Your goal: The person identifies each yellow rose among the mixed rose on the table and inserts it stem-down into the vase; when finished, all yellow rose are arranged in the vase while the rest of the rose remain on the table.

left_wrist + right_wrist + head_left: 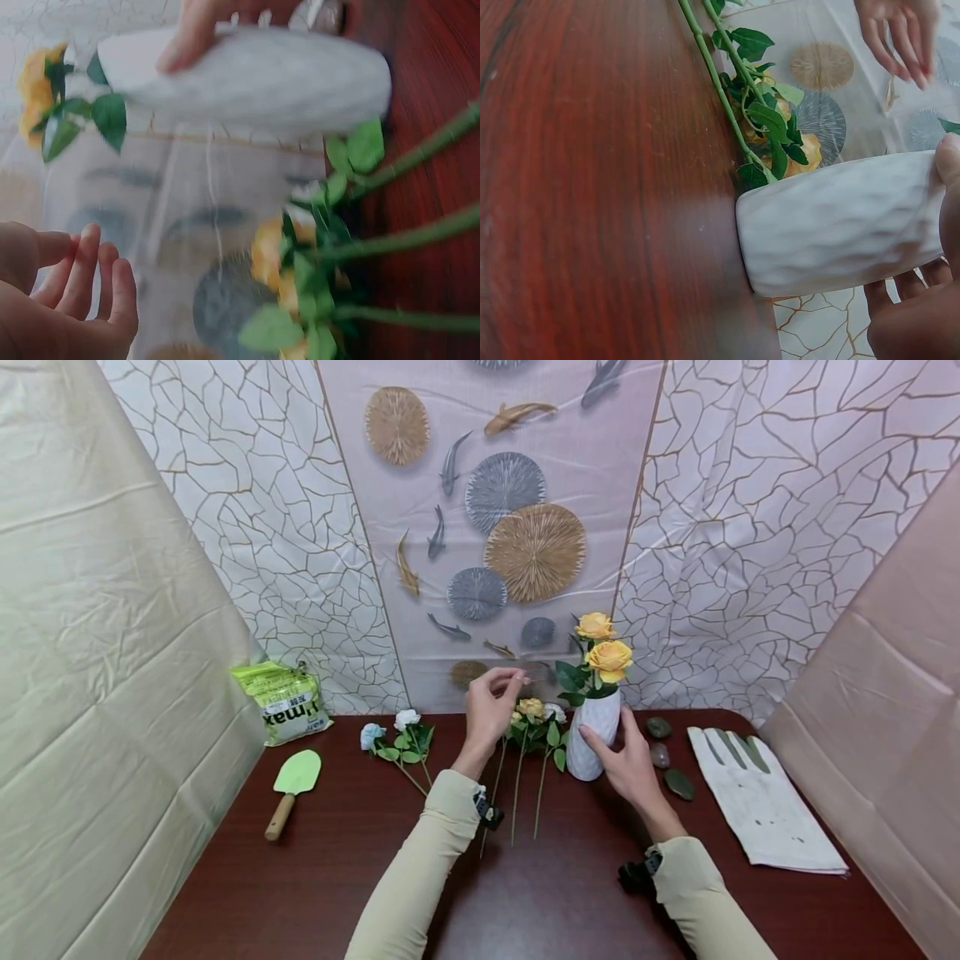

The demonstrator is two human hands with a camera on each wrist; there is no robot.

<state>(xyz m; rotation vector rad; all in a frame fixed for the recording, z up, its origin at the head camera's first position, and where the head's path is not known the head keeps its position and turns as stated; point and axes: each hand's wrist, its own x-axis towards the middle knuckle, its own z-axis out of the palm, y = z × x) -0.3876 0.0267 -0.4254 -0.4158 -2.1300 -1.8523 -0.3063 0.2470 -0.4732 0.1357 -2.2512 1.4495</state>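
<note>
A white textured vase (587, 758) stands on the dark wooden table, also seen as a white vase (840, 225) in the right wrist view. Two yellow roses (609, 660) with green leaves rise from its mouth. My right hand (633, 764) holds the vase from the right, thumb in front. To the left of the vase, my left hand (491, 706) hangs in the air, fingers loosely bent and nothing visible between them; the left wrist view shows the same bare hand (71, 300). Below it lie several yellow and white flowers (532, 708), their stems towards me.
White and blue flowers (407, 720) lie further left. A green-bladed trowel (298, 772) and a green-and-white bag (288, 703) are at the left. Dark stones (678, 783) sit right of the vase, then a white glove (765, 806). Cloth walls (285, 568) rise behind the table.
</note>
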